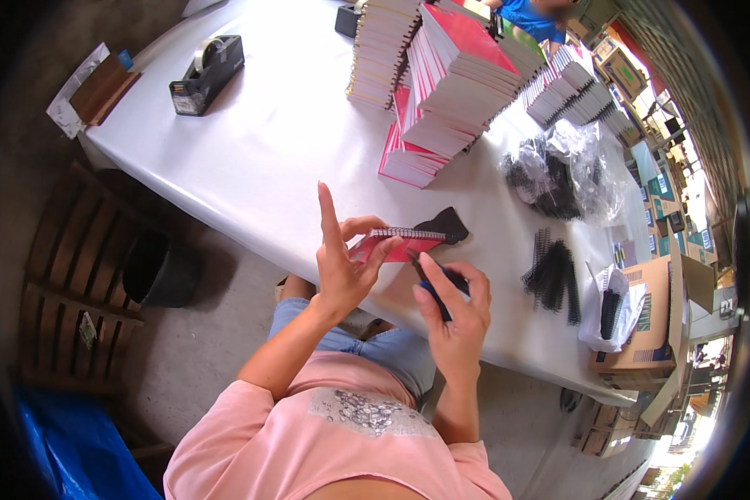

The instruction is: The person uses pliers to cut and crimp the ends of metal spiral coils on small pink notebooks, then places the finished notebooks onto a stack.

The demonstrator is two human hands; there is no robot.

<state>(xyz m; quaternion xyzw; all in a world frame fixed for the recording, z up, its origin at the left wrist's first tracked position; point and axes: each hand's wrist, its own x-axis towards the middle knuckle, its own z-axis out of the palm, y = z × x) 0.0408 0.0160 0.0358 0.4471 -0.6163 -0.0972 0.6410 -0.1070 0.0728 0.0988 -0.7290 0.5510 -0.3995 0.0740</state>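
Note:
My left hand [346, 265] grips a small red spiral notebook [421, 245] near its left end, index finger pointing up. The black coil runs along the notebook's upper edge. My right hand [458, 312] is closed on a pair of blue-handled pliers [427, 287]. Their dark tip is at the notebook's lower right part; I cannot tell whether it touches. Just beyond the notebook's right end lies a flat black object [450, 225] on the white-covered table, its kind unclear.
Tall stacks of red-covered notebooks [458, 92] stand at the back. Loose black coils [550, 275] and a clear plastic bag of coils [567, 171] lie to the right, near a cardboard box [646, 312]. A tape dispenser [208, 75] sits far left. Someone in blue [529, 18] is behind the stacks.

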